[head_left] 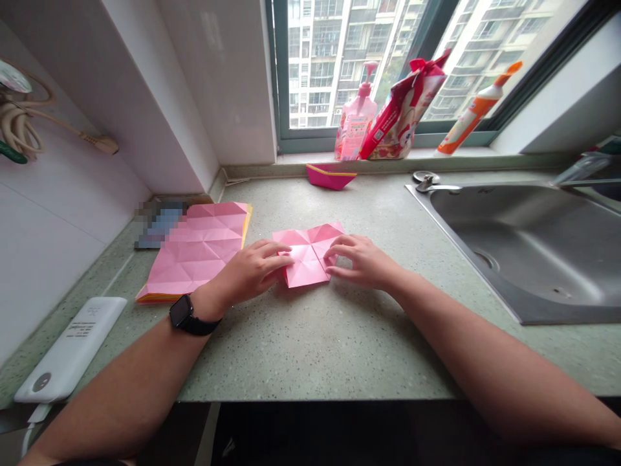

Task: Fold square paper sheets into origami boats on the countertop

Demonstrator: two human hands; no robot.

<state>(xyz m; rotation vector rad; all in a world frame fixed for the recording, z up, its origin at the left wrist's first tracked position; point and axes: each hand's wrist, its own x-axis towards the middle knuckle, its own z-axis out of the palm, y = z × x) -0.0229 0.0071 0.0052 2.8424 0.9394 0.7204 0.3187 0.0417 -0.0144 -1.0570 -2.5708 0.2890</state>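
Note:
A small sheet of pink origami paper (305,266), creased from its middle and partly folded, lies on the counter in front of me. My left hand (257,266), with a black watch on the wrist, holds the sheet's left edge between bent fingers and thumb. On the opposite side, my right hand (359,261) has its curled fingers and thumb closed on the right edge. To the left lies a larger stack of creased pink paper (198,249) with yellow showing at its edges. A folded magenta paper boat (331,177) with a yellow rim stands farther back.
A steel sink (514,310) is set into the speckled counter (310,362) at right. A white power bank (72,346) with a cable lies at left. Along the windowsill stand a pink pump bottle (356,123), a red bag (407,110) and an orange-white bottle (470,120).

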